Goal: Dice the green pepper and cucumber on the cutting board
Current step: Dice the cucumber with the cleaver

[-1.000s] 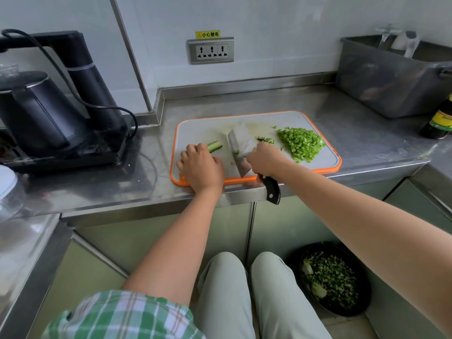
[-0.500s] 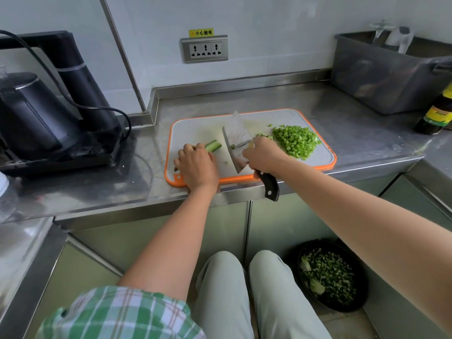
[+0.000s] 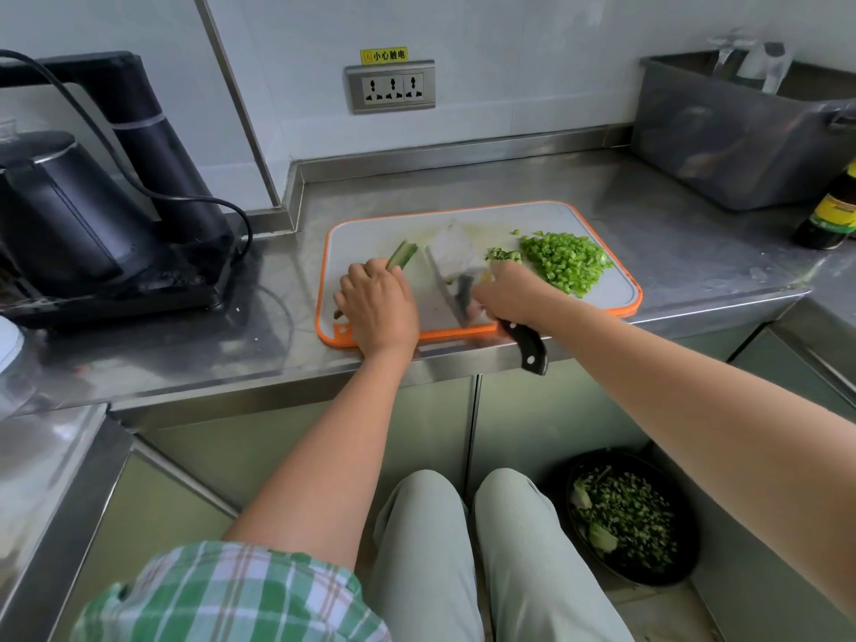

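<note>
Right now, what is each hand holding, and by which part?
The left hand holds the long green cucumber strip by its near part; the right hand grips the broad steel cleaver by its black handle.

Black kettle [image 3: 60,215] on the steel counter [image 3: 185,359] to my left — grey tub [image 3: 741,145] and dark bottle [image 3: 831,215] to my right, a bowl [image 3: 685,563] of greens below.

One wide-angle view, worn on the person's head, faces forward and steeply down, close over the near edge of the stainless-steel counter [image 3: 509,178], centring the white, orange-rimmed plastic cutting board [image 3: 370,234] there.
</note>
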